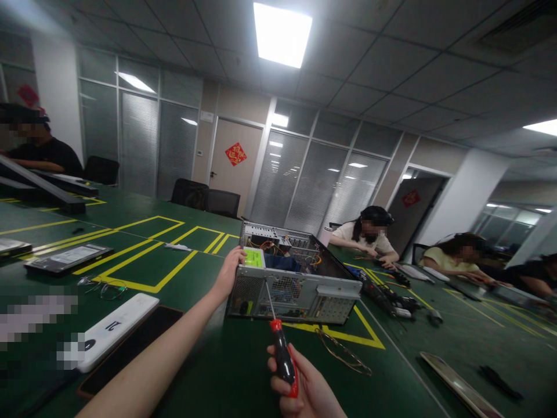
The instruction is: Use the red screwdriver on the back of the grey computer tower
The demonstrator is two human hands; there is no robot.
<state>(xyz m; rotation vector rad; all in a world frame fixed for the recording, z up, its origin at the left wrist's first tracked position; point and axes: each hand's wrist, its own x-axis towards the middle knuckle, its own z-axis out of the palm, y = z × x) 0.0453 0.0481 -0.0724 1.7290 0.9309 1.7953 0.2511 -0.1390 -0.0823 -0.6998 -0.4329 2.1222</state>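
Note:
An opened computer case [300,296] lies on the green table with its rear panel facing me. Inside, cables show, along with a power supply [253,258] bearing a bright green label. My left hand [228,273] is closed around the case's left edge, fingers beside the power supply. In my right hand [300,383] is a black and red screwdriver [284,354], its shaft pointing up and away. The screwdriver's tip is at the rear panel, below the power supply; whether it sits in a screw I cannot tell.
Left of me are a hard drive [69,258], a white power bank [122,331] and a dark phone-like slab [167,316]. Glasses [343,351] lie right of the case, with black cables [394,302] beyond. Several people sit around the table, which has yellow tape outlines.

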